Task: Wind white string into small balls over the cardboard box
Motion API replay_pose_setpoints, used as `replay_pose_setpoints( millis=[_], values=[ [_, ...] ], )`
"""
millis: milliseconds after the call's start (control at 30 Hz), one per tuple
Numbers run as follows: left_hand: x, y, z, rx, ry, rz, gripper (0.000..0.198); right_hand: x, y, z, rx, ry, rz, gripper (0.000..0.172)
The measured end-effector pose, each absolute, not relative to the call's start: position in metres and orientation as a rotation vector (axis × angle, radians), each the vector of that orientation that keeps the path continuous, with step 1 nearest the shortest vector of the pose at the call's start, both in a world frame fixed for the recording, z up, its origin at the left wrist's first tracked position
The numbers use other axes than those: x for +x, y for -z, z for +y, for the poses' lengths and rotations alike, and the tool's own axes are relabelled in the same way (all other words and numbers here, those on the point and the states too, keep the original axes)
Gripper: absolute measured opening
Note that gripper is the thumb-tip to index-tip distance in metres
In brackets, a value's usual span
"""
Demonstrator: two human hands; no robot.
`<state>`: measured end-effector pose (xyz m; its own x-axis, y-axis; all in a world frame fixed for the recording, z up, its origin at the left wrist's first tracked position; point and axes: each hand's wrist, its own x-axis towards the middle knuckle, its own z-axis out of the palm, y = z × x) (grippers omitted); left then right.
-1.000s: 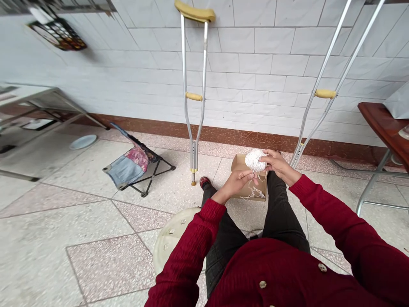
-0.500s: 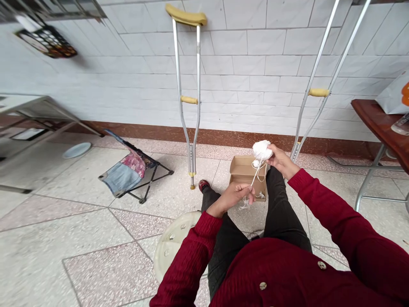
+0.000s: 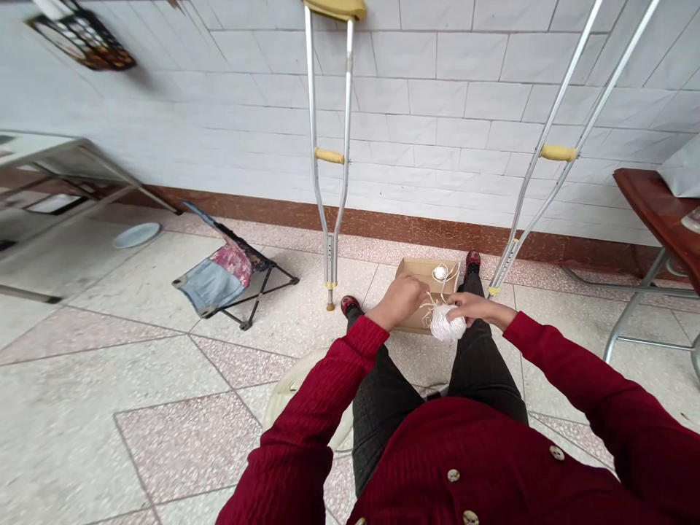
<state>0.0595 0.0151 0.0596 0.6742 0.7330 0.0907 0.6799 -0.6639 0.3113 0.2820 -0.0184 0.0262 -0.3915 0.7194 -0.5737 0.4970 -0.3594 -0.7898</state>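
Observation:
My right hand (image 3: 473,309) grips a white ball of yarn (image 3: 447,324) over the near edge of an open cardboard box (image 3: 409,268). Close beside it on the left, my left hand (image 3: 402,299) is closed in a pinch on strands of the same white yarn. Some loose ends hang between the two hands. A smaller white ball (image 3: 440,273) lies in the far part of the box, with a strand trailing from it. My hands and the yarn hide part of the box.
Two crutches with yellow grips lean on the tiled wall: one left of the box (image 3: 329,156), one right (image 3: 558,153). A folding chair (image 3: 216,281) stands left, a pale plastic stool (image 3: 281,390) by my left leg, a brown table (image 3: 645,197) at right.
My right hand has lowered the yarn ball toward me, and my left hand has risen close to it. The small white ball now shows in the box. The view has tilted down slightly.

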Motion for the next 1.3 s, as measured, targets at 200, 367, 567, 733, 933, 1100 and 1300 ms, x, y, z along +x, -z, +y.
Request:
replay_pose_setpoints(
  millis=[200, 367, 567, 733, 933, 1100, 1300],
  values=[
    [0.072, -0.059, -0.005, 2.199, -0.425, 1.202, 0.036, 0.266, -0.022, 0.008, -1.786, -0.667, -1.868, 0.068],
    [0.069, -0.048, -0.028, 1.722, -0.615, 0.995, 0.042, 0.249, -0.037, 0.016, -1.515, -1.054, -1.291, 0.058],
    [0.049, -0.028, -0.045, 1.68, -0.603, 0.951, 0.051, 0.257, -0.065, 0.006, -1.125, -1.775, -0.756, 0.048],
    [0.045, -0.019, -0.038, 1.77, -0.577, 0.951, 0.052, 0.269, -0.106, -0.015, -0.923, -1.892, -0.876, 0.043],
    [0.036, -0.042, 0.004, 1.997, -0.633, 1.043, 0.041, 0.282, -0.122, -0.038, -0.992, -1.982, -1.199, 0.047],
    [0.041, -0.079, 0.019, 2.443, -0.489, 1.15, 0.028, 0.282, -0.079, -0.037, -1.403, -1.853, -1.507, 0.045],
    [0.065, -0.086, -0.007, 2.334, -0.487, 1.202, 0.031, 0.263, -0.055, 0.005, -1.468, -1.377, -1.159, 0.048]
  ],
)
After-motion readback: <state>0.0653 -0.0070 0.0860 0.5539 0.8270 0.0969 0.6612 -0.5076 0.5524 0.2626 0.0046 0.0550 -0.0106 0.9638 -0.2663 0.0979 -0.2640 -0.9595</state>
